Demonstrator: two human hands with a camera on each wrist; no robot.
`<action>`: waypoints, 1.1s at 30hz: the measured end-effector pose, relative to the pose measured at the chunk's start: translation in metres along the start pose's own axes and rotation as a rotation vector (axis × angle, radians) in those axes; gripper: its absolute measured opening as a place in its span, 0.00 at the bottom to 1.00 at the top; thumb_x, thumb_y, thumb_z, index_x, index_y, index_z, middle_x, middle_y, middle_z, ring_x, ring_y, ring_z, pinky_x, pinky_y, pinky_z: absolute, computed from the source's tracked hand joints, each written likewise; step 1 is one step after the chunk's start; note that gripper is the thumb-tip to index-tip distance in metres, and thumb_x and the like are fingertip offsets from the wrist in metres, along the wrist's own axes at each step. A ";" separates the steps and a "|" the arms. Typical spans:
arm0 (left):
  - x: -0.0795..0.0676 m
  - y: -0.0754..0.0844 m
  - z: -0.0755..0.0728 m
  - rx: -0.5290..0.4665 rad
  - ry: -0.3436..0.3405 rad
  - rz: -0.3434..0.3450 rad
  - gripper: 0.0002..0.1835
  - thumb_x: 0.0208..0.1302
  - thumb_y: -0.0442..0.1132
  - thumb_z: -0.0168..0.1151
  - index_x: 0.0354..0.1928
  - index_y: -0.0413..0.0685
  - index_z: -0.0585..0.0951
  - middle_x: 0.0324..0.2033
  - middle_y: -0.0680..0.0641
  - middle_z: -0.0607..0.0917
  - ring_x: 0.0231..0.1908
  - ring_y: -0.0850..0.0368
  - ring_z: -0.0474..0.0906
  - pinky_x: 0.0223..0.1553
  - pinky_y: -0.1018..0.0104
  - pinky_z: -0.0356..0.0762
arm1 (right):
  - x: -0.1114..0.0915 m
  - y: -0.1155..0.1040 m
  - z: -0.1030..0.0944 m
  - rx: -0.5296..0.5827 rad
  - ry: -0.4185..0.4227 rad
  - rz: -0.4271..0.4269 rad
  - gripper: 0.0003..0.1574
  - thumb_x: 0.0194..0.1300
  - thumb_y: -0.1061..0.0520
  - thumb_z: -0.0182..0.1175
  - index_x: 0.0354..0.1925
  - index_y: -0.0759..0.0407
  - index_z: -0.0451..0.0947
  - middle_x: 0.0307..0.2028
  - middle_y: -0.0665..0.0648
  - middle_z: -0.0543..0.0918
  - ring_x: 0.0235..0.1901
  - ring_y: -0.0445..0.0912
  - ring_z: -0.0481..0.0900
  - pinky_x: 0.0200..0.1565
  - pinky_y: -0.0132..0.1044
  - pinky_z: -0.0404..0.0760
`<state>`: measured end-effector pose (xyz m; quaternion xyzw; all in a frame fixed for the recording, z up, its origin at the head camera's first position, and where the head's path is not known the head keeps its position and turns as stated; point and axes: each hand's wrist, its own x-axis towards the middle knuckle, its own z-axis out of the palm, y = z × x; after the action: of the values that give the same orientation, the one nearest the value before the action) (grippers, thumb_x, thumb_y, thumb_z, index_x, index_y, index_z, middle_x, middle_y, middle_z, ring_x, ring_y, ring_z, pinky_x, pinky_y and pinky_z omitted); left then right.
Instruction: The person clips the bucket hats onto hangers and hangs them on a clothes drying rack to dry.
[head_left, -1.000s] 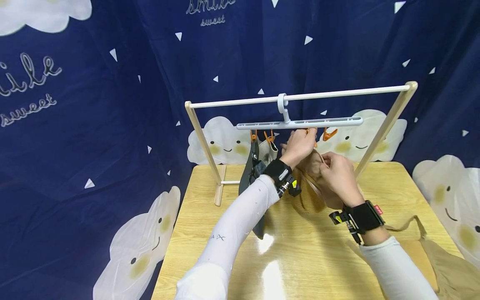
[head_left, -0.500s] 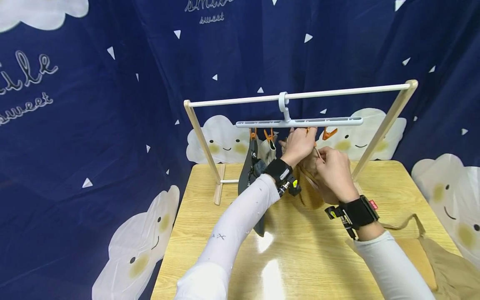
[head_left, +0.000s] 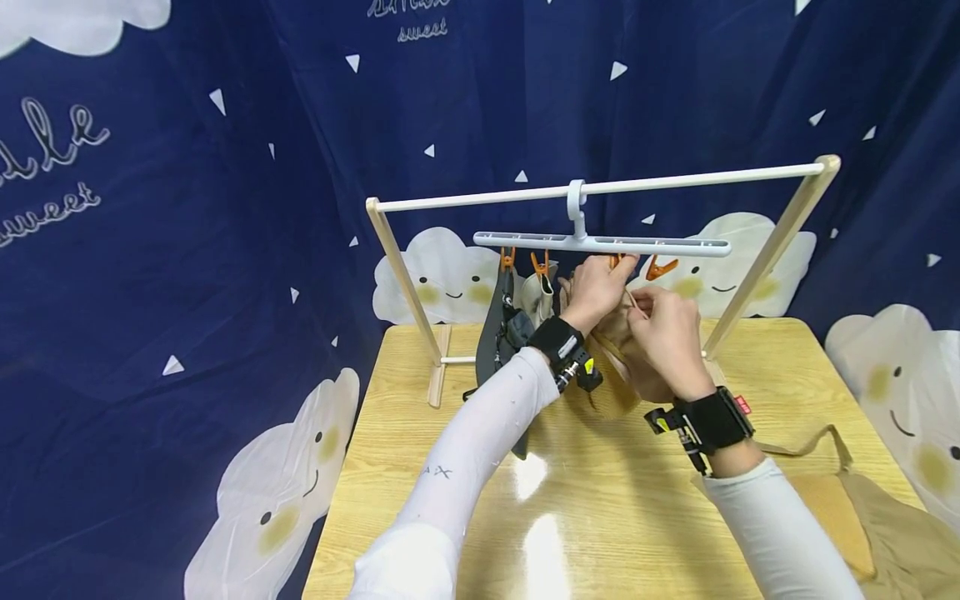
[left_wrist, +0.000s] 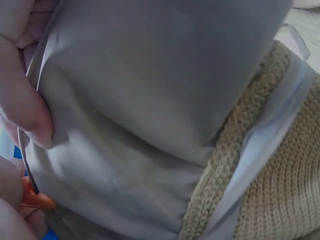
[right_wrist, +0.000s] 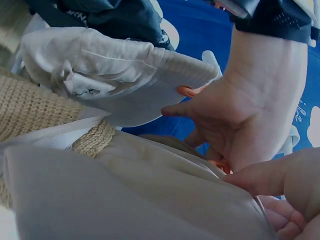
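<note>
A beige sun hat with a smooth fabric brim and a knitted crown hangs below the pale hanger. My left hand is right under the hanger bar, its fingers pinching an orange clip at the brim's edge. Just to its right, my right hand pinches the same brim edge between thumb and fingers. In the right wrist view, the right thumb presses on the brim. My left hand and forearm hide part of the hat in the head view.
Left of my hands, a white bucket hat and a dark hat hang from orange clips. An unused orange clip hangs at right. The wooden rack stands on the table. Another tan hat lies at front right.
My right hand has moved left and slightly up along the brim, closer to my left hand. The hat has shifted with it, and the hanger has turned and slid slightly right.
</note>
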<state>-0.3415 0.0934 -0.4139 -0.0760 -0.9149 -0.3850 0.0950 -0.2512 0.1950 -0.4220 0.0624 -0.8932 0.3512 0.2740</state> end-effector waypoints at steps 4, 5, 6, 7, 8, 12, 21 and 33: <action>-0.001 -0.002 0.000 -0.057 -0.010 0.022 0.27 0.75 0.63 0.56 0.21 0.58 0.85 0.30 0.55 0.90 0.39 0.54 0.88 0.51 0.47 0.79 | 0.003 0.001 -0.001 0.014 0.003 0.003 0.14 0.58 0.71 0.61 0.43 0.73 0.86 0.33 0.69 0.90 0.35 0.66 0.87 0.37 0.59 0.76; -0.001 -0.003 -0.001 -0.054 -0.009 0.025 0.27 0.75 0.63 0.56 0.21 0.57 0.84 0.29 0.54 0.89 0.39 0.54 0.87 0.53 0.45 0.78 | 0.004 0.001 -0.001 0.015 0.000 0.001 0.14 0.58 0.70 0.61 0.43 0.73 0.87 0.33 0.69 0.90 0.35 0.66 0.88 0.37 0.59 0.76; -0.002 -0.003 -0.001 -0.053 -0.011 0.031 0.28 0.75 0.63 0.56 0.21 0.56 0.83 0.28 0.54 0.88 0.38 0.54 0.87 0.53 0.44 0.78 | 0.006 0.001 -0.001 0.017 -0.001 0.000 0.14 0.58 0.70 0.61 0.43 0.73 0.87 0.33 0.69 0.90 0.36 0.66 0.88 0.37 0.59 0.77; -0.002 -0.003 -0.002 -0.062 -0.014 0.037 0.28 0.76 0.63 0.56 0.20 0.55 0.82 0.27 0.53 0.87 0.37 0.53 0.87 0.52 0.45 0.79 | 0.007 0.001 -0.001 0.019 -0.002 0.000 0.14 0.59 0.70 0.61 0.43 0.73 0.87 0.34 0.69 0.90 0.36 0.66 0.88 0.38 0.59 0.77; -0.003 -0.004 -0.002 -0.064 -0.016 0.039 0.29 0.76 0.63 0.56 0.19 0.55 0.81 0.25 0.53 0.86 0.36 0.53 0.86 0.52 0.43 0.78 | 0.007 0.001 -0.001 0.022 -0.002 0.001 0.14 0.59 0.70 0.61 0.44 0.73 0.87 0.34 0.69 0.90 0.37 0.66 0.88 0.38 0.59 0.77; -0.004 -0.004 -0.003 -0.063 -0.019 0.035 0.31 0.74 0.66 0.56 0.15 0.58 0.76 0.20 0.56 0.81 0.35 0.56 0.85 0.60 0.36 0.72 | 0.009 0.004 0.000 0.044 0.010 0.000 0.14 0.60 0.71 0.61 0.45 0.73 0.87 0.35 0.69 0.90 0.38 0.66 0.88 0.39 0.59 0.77; -0.001 -0.012 -0.002 -0.101 -0.061 0.015 0.36 0.69 0.73 0.56 0.12 0.57 0.71 0.12 0.59 0.70 0.28 0.62 0.80 0.60 0.38 0.72 | 0.010 0.006 0.002 0.065 0.025 -0.018 0.15 0.61 0.71 0.61 0.46 0.73 0.86 0.36 0.70 0.90 0.38 0.66 0.89 0.38 0.58 0.78; 0.000 -0.023 -0.007 -0.328 -0.190 0.120 0.28 0.73 0.62 0.63 0.20 0.52 0.73 0.18 0.57 0.70 0.23 0.61 0.69 0.25 0.70 0.61 | 0.009 0.007 -0.002 0.084 -0.062 0.007 0.17 0.63 0.70 0.63 0.50 0.73 0.85 0.40 0.71 0.90 0.43 0.65 0.89 0.44 0.59 0.82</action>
<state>-0.3451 0.0726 -0.4249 -0.1807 -0.8385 -0.5138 0.0173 -0.2597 0.2024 -0.4203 0.0816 -0.8860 0.3870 0.2420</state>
